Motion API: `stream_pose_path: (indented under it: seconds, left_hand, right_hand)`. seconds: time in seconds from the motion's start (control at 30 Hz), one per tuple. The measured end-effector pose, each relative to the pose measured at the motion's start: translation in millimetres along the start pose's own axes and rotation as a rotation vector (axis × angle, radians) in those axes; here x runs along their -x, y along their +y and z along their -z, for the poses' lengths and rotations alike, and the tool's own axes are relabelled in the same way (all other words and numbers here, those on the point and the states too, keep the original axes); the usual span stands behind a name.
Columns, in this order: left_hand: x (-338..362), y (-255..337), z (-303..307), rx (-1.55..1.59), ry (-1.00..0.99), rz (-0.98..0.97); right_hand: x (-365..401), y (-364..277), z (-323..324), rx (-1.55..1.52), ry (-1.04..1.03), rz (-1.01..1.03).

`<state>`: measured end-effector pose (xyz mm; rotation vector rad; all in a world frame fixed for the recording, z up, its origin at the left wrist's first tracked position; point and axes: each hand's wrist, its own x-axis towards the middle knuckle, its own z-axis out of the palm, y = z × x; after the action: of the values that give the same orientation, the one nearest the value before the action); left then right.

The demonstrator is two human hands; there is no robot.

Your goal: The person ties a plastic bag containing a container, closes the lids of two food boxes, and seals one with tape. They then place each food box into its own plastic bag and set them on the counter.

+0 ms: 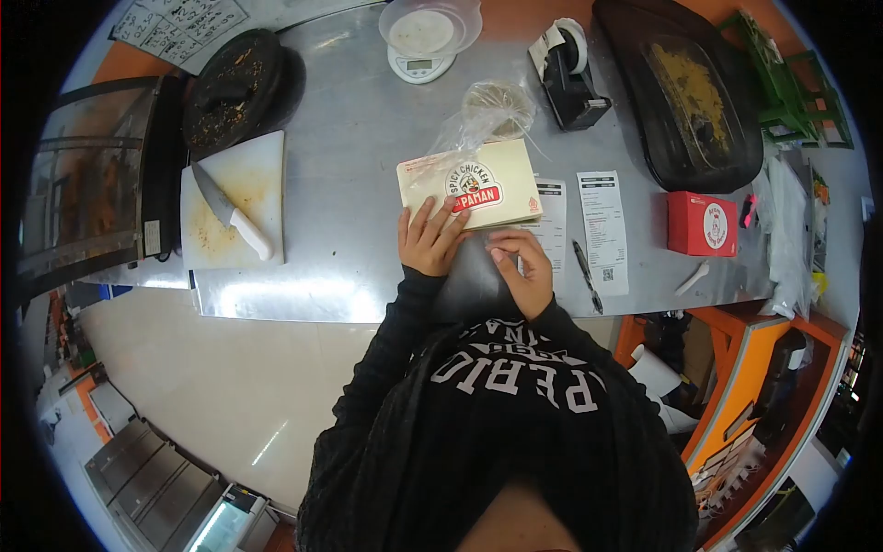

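We see a flat cream box [471, 187] printed "Spicy Chicken Paman" lying mid-counter [349, 138], just ahead of us. Our left hand [430, 241] rests open on its near edge, fingers spread flat. Our right hand [522, 267] sits just beside the box, fingers curled in; we cannot tell whether it grips anything. A plastic bag [492, 110] lies behind the box. Receipts [602, 230] and a pen [587, 274] lie to the right, a knife [230, 213] on a board [235, 156] to the left.
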<state>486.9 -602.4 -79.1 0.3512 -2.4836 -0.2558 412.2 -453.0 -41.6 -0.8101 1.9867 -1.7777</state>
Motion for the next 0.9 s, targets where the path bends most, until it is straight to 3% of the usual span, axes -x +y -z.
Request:
stream_pose_path:
  seconds: [0.1,0.4,0.5,0.67,0.9]
  left_hand:
    - [2.5,-0.5,-8.2,0.007,0.072,0.028]
    - [6.7,7.8,-12.0,-0.01,0.083,0.061]
    - [8.9,10.0,-10.8,-0.033,0.057,0.051]
    - [3.4,15.4,0.0,-0.124,-0.016,-0.02]
    - [-18.7,27.6,9.5,0.082,-0.126,0.044]
  right_hand:
    - [5.5,6.3,-8.3,-0.366,0.028,-0.366]
    - [-15.3,15.3,-27.9,-0.517,0.156,-0.688]
    - [-19.4,14.9,-27.4,-0.437,0.164,-0.748]
    - [-13.5,29.5,-26.6,-0.401,0.159,-0.613]
    - [-16.1,38.0,-25.4,-0.363,0.105,-0.51]
